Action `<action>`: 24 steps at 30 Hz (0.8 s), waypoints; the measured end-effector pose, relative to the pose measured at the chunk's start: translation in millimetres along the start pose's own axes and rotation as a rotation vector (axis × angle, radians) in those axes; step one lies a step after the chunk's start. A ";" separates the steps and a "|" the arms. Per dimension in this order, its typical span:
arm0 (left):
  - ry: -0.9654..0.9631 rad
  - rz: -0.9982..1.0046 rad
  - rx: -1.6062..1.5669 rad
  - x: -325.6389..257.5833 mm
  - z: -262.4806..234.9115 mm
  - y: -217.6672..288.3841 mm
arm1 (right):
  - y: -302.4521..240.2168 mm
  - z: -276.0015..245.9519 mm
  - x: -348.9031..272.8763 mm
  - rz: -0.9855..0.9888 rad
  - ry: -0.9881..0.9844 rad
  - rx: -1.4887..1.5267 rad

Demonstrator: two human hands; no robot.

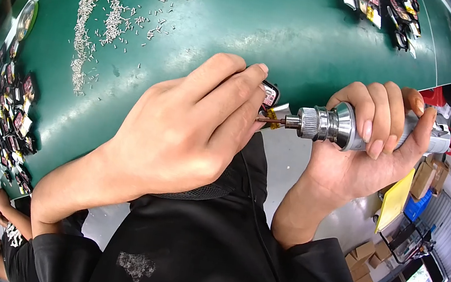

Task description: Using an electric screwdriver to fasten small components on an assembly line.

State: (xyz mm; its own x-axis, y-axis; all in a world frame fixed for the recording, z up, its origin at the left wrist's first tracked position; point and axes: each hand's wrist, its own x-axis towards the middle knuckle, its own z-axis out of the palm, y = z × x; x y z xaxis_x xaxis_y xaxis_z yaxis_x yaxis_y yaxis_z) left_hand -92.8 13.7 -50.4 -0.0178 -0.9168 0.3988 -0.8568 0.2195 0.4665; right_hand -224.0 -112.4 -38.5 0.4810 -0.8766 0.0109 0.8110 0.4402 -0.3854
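Small black part (pixel 270 95), with a pale label and yellow bits showing at its edge, sits pinched in the grip of the left hand (pixel 192 130) just above the near edge of the green worktop (pixel 242 22), mostly hidden behind the curled fingers (pixel 228 83). Far to the left, a heap of small dark parts with pink and white labels (pixel 12 122) lies along the worktop's rim, and below it another person's hand (pixel 1 199) rests at that edge. Further in, a scatter of tiny silver pins (pixel 105 14) spreads over the green surface in loose curved rows, well apart from both hands. The left hand is closed around the black part, thumb and forefinger pressed at its right side, where the thin brown bit (pixel 268 120) of a power screwdriver (pixel 331 124) meets it. The screwdriver lies level, its ribbed silver collar just right of the bit, and its grey body is wrapped in the closed grip of the right hand (pixel 375 145), fingers over the top and thumb behind. A second cluster of dark parts (pixel 382 7) lies at the worktop's far right corner. Below the right hand, on the floor, stand brown cardboard boxes (pixel 364 258), a yellow sheet (pixel 396 199) and a blue crate (pixel 417 207). Black sleeves (pixel 209 254) fill the lower middle.
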 end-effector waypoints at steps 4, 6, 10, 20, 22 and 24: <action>0.012 0.020 0.019 -0.6 1.6 -1.0 | 0.4 0.2 0.8 0.000 -0.021 -0.014; 0.005 0.015 0.018 -0.5 1.2 -0.8 | 0.3 -0.4 1.1 -0.002 -0.029 -0.026; 0.015 0.018 0.027 -0.5 1.7 -0.2 | -0.8 -1.5 1.2 0.012 -0.060 -0.042; 0.025 0.041 0.069 -1.3 4.2 -1.0 | -4.4 1.2 11.0 0.105 -0.272 -0.171; 0.021 0.040 0.072 -0.9 4.5 -1.3 | -4.2 2.7 14.4 0.113 -0.305 -0.175; 0.013 0.043 0.075 -0.3 3.5 -1.5 | -3.7 2.1 17.6 0.121 -0.339 -0.180</action>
State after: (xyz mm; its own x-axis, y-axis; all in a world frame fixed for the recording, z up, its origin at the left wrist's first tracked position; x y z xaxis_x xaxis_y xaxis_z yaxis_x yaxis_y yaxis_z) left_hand -93.4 12.5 -54.0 -0.0492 -0.9026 0.4276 -0.8914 0.2327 0.3889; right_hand -217.8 -129.0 -34.9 0.6761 -0.6939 0.2479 0.6853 0.4687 -0.5573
